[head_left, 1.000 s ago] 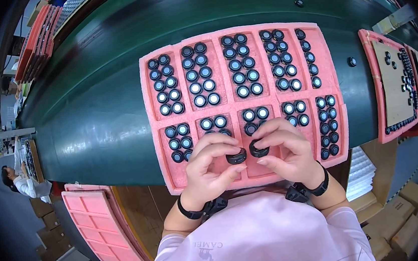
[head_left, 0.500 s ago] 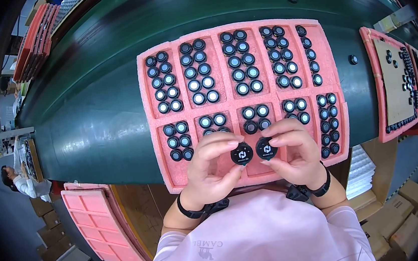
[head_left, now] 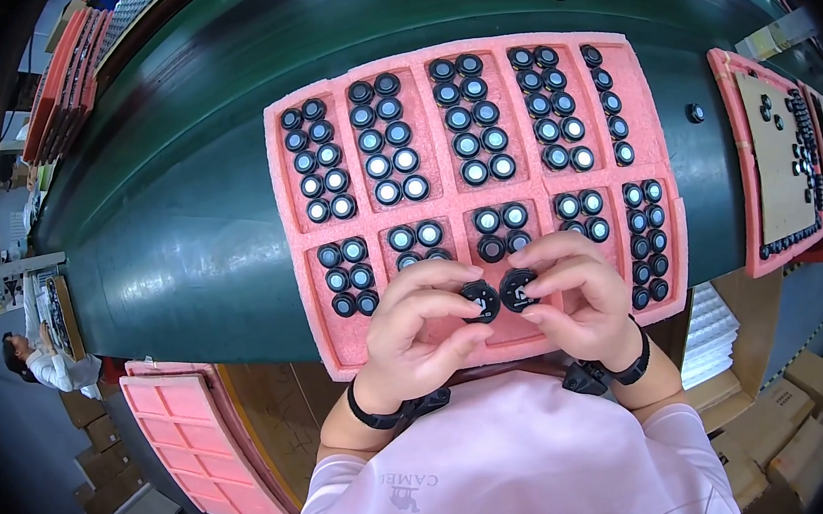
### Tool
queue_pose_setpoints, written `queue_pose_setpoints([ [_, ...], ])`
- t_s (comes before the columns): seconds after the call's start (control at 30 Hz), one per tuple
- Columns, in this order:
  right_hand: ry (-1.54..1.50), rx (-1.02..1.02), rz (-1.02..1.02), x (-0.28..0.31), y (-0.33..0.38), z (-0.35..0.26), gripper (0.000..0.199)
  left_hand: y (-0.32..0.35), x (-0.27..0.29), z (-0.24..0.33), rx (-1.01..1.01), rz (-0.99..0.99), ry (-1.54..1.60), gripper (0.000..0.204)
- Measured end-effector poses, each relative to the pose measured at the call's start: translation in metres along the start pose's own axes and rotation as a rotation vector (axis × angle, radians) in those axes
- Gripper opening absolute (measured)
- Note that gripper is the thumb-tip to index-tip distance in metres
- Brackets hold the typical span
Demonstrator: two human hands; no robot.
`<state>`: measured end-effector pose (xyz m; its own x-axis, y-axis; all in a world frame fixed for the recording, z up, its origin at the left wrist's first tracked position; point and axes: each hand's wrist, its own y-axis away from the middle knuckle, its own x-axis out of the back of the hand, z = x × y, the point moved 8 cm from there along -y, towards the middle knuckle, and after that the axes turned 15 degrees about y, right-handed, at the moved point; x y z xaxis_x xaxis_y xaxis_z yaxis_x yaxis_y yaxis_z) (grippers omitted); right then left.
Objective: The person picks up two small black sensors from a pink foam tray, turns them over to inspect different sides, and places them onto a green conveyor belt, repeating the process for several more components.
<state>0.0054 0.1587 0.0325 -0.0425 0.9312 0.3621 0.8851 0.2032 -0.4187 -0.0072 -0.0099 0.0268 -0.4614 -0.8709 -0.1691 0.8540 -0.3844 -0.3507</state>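
Round black parts point(head_left: 499, 295), faces up, side by side

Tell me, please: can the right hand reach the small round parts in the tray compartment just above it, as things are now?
Probably yes. The right hand lies over the pink foam tray, nothing covers the parts above its fingertips. But it already holds a round black part, which may hinder it.

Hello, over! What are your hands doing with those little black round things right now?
Left hand pinching one black round part; right hand pinching another. Both held over the pink foam tray. Nothing in the way.
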Motion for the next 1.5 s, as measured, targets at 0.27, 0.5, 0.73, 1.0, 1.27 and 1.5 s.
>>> queue_pose_setpoints([
  [0.27,-0.083,-0.148,-0.053,-0.006,-0.001,0.014,0.027,-0.003,0.003,-0.008,0.114,0.125,-0.010,0.042],
  [0.5,-0.231,-0.222,-0.082,-0.013,0.007,0.022,0.023,0.001,0.003,-0.008,0.051,-0.045,-0.132,0.041],
  [0.73,0.087,-0.107,-0.034,-0.007,0.000,0.008,0.024,-0.002,0.001,-0.014,0.128,0.097,0.191,0.030],
  [1.0,0.057,-0.115,-0.035,-0.007,-0.004,-0.002,0.027,0.004,0.000,0.000,-0.016,0.068,-0.045,0.030],
  [1.27,0.039,0.001,-0.062,-0.017,-0.002,-0.007,0.022,0.006,0.000,0.011,-0.109,0.002,-0.145,0.023],
  [1.5,0.133,-0.033,-0.158,-0.037,-0.012,-0.017,0.027,0.024,0.018,0.017,-0.118,0.046,-0.222,0.024],
])
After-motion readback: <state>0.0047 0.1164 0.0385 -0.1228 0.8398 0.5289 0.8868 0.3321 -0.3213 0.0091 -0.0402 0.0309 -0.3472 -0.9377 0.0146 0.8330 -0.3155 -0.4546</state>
